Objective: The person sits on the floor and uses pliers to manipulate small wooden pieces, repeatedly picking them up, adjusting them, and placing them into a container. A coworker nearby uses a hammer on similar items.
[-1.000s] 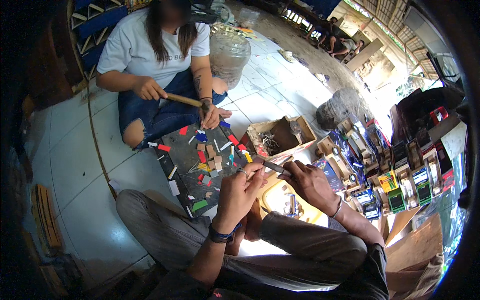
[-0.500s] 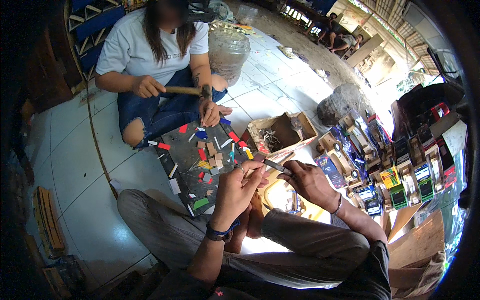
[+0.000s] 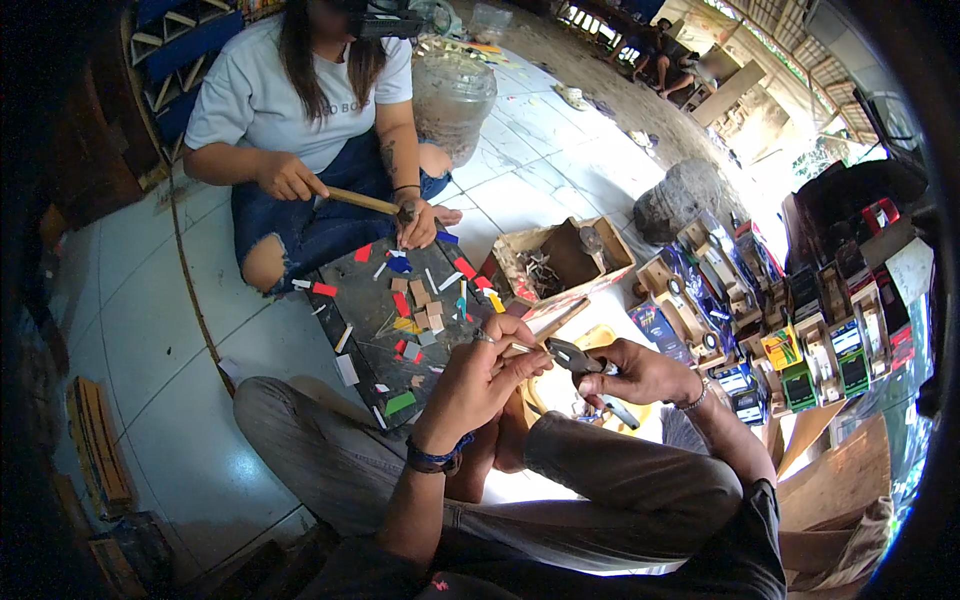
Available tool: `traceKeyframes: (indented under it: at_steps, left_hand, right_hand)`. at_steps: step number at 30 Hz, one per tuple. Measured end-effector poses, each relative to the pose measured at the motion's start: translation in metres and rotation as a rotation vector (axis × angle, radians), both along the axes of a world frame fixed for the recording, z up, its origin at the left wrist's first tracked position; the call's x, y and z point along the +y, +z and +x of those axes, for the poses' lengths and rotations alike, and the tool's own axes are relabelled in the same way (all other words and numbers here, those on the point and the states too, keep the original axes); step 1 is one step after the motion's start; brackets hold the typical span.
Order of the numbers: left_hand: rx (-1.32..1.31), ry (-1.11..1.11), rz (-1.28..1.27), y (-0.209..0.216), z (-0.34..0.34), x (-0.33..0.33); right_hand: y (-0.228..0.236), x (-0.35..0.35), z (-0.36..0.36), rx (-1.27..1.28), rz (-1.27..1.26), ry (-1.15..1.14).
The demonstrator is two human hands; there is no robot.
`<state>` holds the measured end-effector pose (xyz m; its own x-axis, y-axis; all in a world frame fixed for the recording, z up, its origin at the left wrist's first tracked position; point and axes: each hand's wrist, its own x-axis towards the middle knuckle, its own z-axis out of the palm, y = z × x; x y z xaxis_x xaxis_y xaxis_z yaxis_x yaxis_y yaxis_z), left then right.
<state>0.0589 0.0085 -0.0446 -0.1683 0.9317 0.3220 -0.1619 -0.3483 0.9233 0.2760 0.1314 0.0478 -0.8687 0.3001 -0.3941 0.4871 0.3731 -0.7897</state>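
My left hand [image 3: 475, 385] is closed in a pinch on a small, thin, light-coloured piece [image 3: 524, 349] just past the near right corner of the dark board [image 3: 345, 285]. In my right hand [image 3: 648, 376] is a pair of pliers [image 3: 570, 356], its jaws pointing left and its handles spread apart below the fingers. The jaw tips are right at my left fingertips; whether they grip the piece I cannot tell. Small red, blue, yellow, grey and brown pieces [image 3: 420, 292] lie scattered over the board.
Across the board, a seated person grips a hammer [image 3: 362, 201] over its far edge. An open box [image 3: 520, 262] with small bits stands beyond my hands. Several wooden toy trucks [image 3: 715, 262] are lined up at the right. A yellow container [image 3: 552, 388] sits beneath my hands.
The pliers have turned in my right hand, so their jaws and spread handles now show broadside. My right hand has shifted slightly right. The other person's hammer head has dropped a little.
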Motion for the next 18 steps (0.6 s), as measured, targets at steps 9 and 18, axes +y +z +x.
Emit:
traceKeyframes:
  at_steps: [9,18]
  left_hand:
    - [0.329,0.140,0.041,0.019,-0.012,-0.015]
    - [0.460,0.226,0.027,0.014,0.008,-0.009]
  right_hand:
    - [0.004,-0.003,-0.010,0.068,0.414,-0.118]
    - [0.027,-0.024,-0.031,0.094,0.096,-0.382]
